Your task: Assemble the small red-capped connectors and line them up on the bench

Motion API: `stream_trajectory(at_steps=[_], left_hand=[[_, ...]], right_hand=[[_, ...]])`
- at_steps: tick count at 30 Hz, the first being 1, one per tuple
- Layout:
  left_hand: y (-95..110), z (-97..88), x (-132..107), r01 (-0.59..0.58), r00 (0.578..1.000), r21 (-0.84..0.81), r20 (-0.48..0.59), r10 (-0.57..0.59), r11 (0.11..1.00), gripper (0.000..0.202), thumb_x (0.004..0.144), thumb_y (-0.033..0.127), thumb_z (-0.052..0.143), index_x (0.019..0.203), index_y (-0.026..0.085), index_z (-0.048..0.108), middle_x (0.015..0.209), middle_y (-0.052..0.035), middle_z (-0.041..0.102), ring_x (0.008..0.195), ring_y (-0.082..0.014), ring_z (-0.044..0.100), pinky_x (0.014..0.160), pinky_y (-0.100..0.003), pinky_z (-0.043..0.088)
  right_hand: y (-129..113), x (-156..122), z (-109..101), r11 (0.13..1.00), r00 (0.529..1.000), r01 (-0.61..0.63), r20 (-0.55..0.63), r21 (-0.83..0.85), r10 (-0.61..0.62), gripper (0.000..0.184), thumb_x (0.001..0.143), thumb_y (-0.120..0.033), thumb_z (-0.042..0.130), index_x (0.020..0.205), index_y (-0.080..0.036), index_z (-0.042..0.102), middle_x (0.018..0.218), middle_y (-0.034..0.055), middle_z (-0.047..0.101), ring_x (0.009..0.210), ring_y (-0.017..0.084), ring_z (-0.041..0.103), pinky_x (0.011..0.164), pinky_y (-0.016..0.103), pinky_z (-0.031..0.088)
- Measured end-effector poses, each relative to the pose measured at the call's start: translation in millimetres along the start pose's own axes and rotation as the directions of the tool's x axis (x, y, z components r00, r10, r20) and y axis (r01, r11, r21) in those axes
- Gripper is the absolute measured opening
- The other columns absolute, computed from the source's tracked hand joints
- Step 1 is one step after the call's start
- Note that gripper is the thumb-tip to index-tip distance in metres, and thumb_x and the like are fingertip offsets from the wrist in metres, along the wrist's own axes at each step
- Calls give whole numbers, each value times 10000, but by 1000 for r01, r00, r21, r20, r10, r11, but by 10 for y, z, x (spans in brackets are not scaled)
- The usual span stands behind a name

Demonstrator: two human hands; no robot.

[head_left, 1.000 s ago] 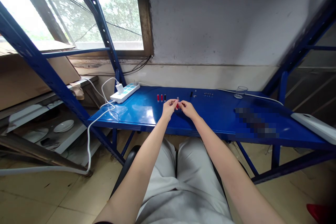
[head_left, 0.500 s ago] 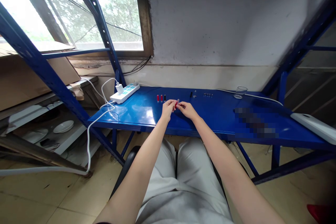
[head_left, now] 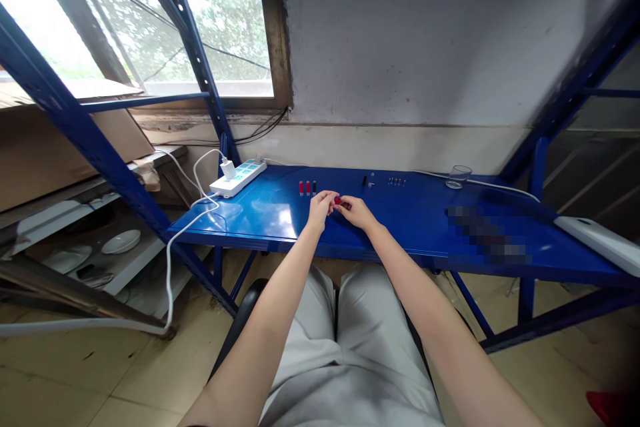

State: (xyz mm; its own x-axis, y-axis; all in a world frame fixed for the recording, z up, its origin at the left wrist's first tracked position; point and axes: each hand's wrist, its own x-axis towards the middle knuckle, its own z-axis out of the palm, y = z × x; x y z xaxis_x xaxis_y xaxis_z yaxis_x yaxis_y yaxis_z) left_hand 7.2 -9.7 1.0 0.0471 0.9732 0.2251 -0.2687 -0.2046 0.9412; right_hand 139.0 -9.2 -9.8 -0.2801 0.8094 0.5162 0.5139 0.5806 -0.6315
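Note:
Both my hands meet over the blue metal shelf (head_left: 280, 213). My left hand (head_left: 320, 207) and my right hand (head_left: 354, 211) pinch a small red part (head_left: 338, 201) between their fingertips; only a bit of red shows between them. Just beyond them on the shelf stands a short row of small red and black parts (head_left: 307, 187). Further right lie a small black part (head_left: 365, 181) and a row of tiny dark pieces (head_left: 397, 181).
A white power strip (head_left: 238, 177) with a plugged charger and cable lies at the shelf's back left. A clear glass (head_left: 458, 175) stands at the back right, a white flat object (head_left: 597, 239) at the far right edge. Blue rack posts frame both sides.
The fingers have closed together around the red part; the clear tip that stuck up between the hands earlier is no longer seen. The arms have barely moved.

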Motion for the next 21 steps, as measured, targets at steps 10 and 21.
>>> stream_trajectory(at_steps=[10, 21], left_hand=[[24, -35, -2, -129, 974, 51, -180, 136, 990, 123, 718, 263, 538, 701, 152, 589, 511, 42, 466, 394, -45, 392, 413, -195, 293], [11, -42, -12, -92, 988, 81, -116, 101, 992, 143, 733, 282, 535, 725, 156, 602, 535, 31, 486, 402, -48, 405, 406, -193, 300]], right_hand=[[86, 84, -60, 982, 992, -105, -80, -155, 93, 244, 762, -405, 510, 745, -178, 597, 674, 38, 609, 586, 141, 510, 551, 259, 369], [580, 239, -632, 881, 925, -374, -184, -290, 332, 123, 690, -278, 577, 641, -166, 569, 642, 48, 590, 556, 143, 511, 516, 258, 349]])
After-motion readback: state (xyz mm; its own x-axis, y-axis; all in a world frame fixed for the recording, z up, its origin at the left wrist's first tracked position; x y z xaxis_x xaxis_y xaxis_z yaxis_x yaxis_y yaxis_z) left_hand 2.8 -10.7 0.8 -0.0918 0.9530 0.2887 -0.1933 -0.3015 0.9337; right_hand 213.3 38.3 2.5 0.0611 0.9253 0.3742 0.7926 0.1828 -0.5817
